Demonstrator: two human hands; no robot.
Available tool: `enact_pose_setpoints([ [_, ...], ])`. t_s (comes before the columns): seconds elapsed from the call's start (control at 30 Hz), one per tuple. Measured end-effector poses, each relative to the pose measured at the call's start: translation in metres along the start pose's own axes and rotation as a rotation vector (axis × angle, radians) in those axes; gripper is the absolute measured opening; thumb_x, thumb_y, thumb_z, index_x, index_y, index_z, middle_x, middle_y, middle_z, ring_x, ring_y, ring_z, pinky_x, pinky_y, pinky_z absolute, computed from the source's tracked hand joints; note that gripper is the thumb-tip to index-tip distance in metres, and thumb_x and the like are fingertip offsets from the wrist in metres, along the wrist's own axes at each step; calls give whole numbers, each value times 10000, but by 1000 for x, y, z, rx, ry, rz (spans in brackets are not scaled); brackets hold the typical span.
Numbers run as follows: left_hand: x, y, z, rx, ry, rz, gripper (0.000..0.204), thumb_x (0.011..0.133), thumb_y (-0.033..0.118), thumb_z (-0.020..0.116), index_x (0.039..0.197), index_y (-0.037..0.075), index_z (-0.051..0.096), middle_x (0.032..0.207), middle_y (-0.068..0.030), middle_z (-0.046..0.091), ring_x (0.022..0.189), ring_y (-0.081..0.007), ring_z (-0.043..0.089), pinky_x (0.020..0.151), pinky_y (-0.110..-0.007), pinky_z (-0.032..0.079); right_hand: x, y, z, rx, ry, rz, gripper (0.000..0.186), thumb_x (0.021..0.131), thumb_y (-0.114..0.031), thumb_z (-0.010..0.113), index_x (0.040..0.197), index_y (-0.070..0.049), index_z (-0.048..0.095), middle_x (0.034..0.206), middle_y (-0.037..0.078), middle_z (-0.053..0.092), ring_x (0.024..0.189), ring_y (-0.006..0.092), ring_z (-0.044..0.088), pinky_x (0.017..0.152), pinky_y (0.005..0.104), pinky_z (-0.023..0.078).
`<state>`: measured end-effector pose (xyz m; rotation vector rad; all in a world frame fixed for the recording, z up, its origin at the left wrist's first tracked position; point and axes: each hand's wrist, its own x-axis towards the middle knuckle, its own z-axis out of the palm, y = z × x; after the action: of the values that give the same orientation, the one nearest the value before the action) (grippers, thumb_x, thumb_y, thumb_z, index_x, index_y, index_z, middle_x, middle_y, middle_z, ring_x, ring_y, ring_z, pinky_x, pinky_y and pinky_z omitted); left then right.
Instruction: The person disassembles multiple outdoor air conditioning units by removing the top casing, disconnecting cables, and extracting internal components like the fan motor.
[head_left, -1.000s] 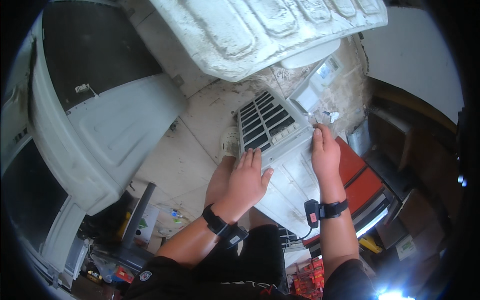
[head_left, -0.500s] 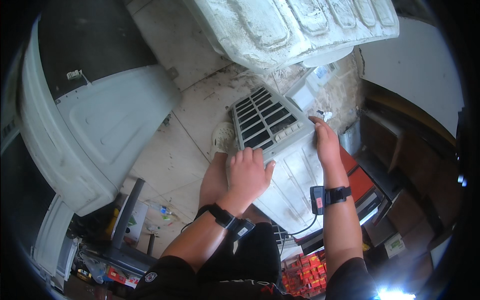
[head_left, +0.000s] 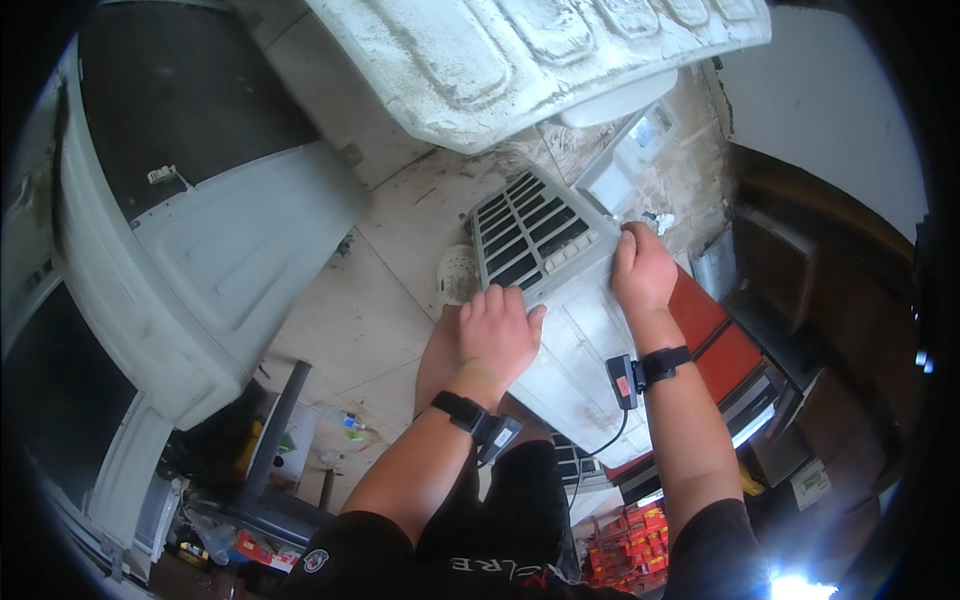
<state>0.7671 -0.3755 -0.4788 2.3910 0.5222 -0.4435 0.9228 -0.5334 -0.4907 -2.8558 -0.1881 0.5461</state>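
Observation:
A dirty white air conditioner outdoor unit (head_left: 575,335) stands tilted in front of my legs, its dark slotted grille (head_left: 527,228) at the far end. My left hand (head_left: 498,337) lies at its near left edge, fingers curled over the rim beside the grille. At the upper right corner, my right hand (head_left: 643,268) is closed round the casing's edge, thumb on the near side. Fingertips of both hands are partly hidden behind the edges. Each wrist wears a black strap with a small box.
Beyond the unit lies a large grimy white ribbed casing (head_left: 540,60). Another big pale casing (head_left: 230,260) fills the left. A light shoe (head_left: 458,274) is beside the unit on the tiled floor (head_left: 345,300). Red packages (head_left: 630,550) and dark wooden shelving (head_left: 790,270) are at right.
My right hand has shifted slightly left and nearer along with the unit's corner. My left hand keeps its hold at the edge. The whole view has moved a little.

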Motion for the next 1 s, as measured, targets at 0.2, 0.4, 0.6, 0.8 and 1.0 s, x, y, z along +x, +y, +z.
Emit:
enact_pose_setpoints([
  [0.2,-2,3,5,71,12,-1,301,887,311,607,1023,44,597,944,-138,574,907,-347,558,810,-469,430,-1,-5,-5,36,21,-16,299,919,-336,489,968,-86,645,906,144,674,865,362,635,757,474,496],
  [0.4,-2,8,11,170,-19,-25,310,913,282,556,1059,12,604,994,-182,611,950,-394,565,835,-493,447,-2,-1,-5,162,150,-57,287,893,-322,553,961,-59,647,920,143,685,868,352,645,769,455,509],
  [0.6,-5,-6,26,250,108,56,295,970,266,478,1018,0,595,973,-228,601,956,-421,563,856,-518,443,-45,15,-28,255,251,-189,457,830,-204,616,1264,-69,569,1330,182,544,1324,349,437,1081,611,294],
  [0.8,-2,-14,29,211,198,117,391,1031,294,372,1017,-44,567,989,-296,600,921,-478,566,834,-491,469,-230,134,-54,296,170,177,573,803,-141,669,1351,-79,512,1480,165,406,1433,377,288,1142,634,158],
  [1.0,-3,-20,26,177,112,44,395,1038,261,364,1090,-73,568,1045,-281,609,967,-439,560,904,-424,460,-359,344,-26,234,490,904,497,892,-162,641,1355,-57,491,1373,220,508,1308,398,450,1091,469,343],
])
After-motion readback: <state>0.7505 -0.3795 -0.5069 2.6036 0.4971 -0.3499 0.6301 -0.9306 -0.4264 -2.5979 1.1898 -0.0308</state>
